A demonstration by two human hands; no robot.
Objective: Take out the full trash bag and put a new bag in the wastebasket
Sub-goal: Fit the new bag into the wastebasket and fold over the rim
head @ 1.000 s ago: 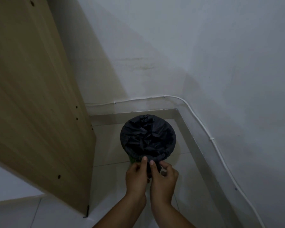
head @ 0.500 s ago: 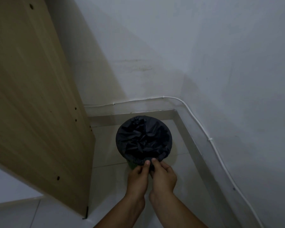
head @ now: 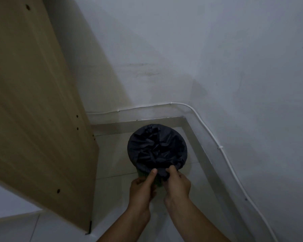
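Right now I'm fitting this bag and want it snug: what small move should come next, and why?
Probably tug the fold of the bag further down over the near rim. Both hands, left and right, pinch the edge there, and a strip of the green wastebasket shows just beneath, so that side looks only shallowly covered. The far rim looks wrapped already.

A round wastebasket (head: 141, 175) is seen from above, upright on the tiled floor in the room corner, its green wall showing only as a sliver at the near side below the bag. A black trash bag (head: 157, 148) is fitted over it, the crumpled plastic sunk into the opening and the edge folded over the rim all round. At the near rim a bunch of bag plastic is gathered and hangs down outside.
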